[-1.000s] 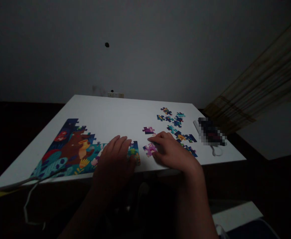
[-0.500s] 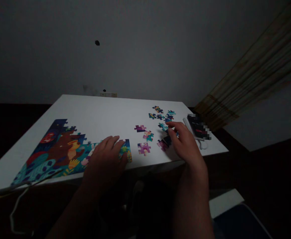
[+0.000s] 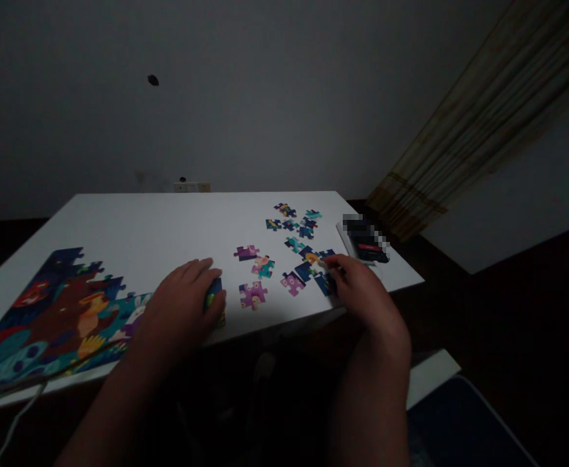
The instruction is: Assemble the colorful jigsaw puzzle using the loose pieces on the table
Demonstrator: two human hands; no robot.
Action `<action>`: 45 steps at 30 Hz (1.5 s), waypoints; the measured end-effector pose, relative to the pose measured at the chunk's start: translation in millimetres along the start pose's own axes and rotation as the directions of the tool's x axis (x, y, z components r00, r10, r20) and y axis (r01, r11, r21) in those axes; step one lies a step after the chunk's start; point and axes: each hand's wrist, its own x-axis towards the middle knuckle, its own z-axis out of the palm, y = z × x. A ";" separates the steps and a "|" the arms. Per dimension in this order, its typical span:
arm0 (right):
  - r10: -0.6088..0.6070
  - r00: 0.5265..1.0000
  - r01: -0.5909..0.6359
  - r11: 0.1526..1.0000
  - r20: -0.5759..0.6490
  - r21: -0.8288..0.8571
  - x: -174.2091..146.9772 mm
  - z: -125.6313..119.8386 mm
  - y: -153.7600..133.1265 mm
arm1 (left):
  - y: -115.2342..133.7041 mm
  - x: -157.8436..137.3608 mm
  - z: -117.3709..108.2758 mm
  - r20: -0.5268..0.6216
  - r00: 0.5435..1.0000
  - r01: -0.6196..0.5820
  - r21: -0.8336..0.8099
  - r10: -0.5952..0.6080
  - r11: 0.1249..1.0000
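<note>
1. Counter: the white counter is carrying a partly assembled puzzle at its left, near edge, with loose pieces lying towards its right side.
2. Puzzle: the joined section is lying flat and is showing a bear, a fox-like animal and a white rabbit. Its upper edge is running in uneven steps. Its right-hand end is partly hiding beneath the left hand.
3. Left hand: it is resting palm down over that end, fingers spreading loosely, thumb standing apart. Its grip is remaining wide.
4. Right hand: it is reaching in among the nearer loose pieces, thumb and forefinger closing to a narrow grip beside dark blue pieces. Whether it is holding a piece, I cannot tell.
5. Between the hands: a purple piece with eyes is lying near the front edge; a pink-and-teal piece and a purple-and-dark piece are lying behind it.
6. Surroundings: a dark object, partly blurred, is lying at the counter's right side. A curtain is hanging beyond. A white cord is trailing below the near-left edge.
</note>
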 end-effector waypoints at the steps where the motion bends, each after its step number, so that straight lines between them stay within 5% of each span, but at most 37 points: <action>1: 0.020 0.998 -0.021 0.999 -0.053 -0.024 -0.3 -3.6 1.8 | -2.1 0.6 2.7 0.016 1.000 0.004 -0.007 -0.004 1.000; 4: 0.049 0.980 -0.063 0.996 -0.193 -0.068 -3.3 -15.9 6.0 | -6.6 1.5 6.5 0.065 0.998 0.015 -0.007 -0.014 1.000; 7: 0.058 0.976 -0.069 0.997 -0.210 -0.044 -7.7 -24.0 7.7 | -9.1 1.4 7.7 0.077 0.997 0.016 -0.006 -0.016 1.000; 20: 0.113 0.990 -0.113 0.994 -0.081 -0.002 -14.3 -21.1 14.8 | -13.9 0.2 4.9 0.120 0.992 0.040 -0.027 -0.036 0.999; 29: -0.048 0.993 0.037 0.994 0.107 0.106 -8.6 -18.9 -9.9 | -16.1 -3.4 13.7 0.079 0.996 0.051 -0.028 -0.049 0.998; 45: -0.027 0.953 0.065 0.991 0.302 -0.115 -2.1 -7.3 -52.7 | -15.1 -1.4 8.5 0.179 0.980 0.088 -0.023 -0.083 0.996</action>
